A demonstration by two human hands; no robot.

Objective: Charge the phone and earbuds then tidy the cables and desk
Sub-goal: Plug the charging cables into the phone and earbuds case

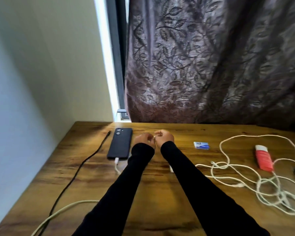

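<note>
A black phone [120,143] lies face down on the wooden desk [99,181], left of my hands. A white cable plug [116,161] sits in the phone's near end. My left hand [144,138] and my right hand [164,137] meet at the middle of the desk, fingers curled. Between them they pinch a small pale thing [154,136], too small to identify. A white connector [171,168] shows beside my right sleeve. No earbuds case is visible.
A black cable [85,160] runs along the desk's left side, and a white cable [63,210] crosses the near left corner. Tangled white cables [245,176] lie at the right, around a red and white device [264,158]. A small blue and white box [201,144] lies right of my hands. A dark curtain [211,65] hangs behind.
</note>
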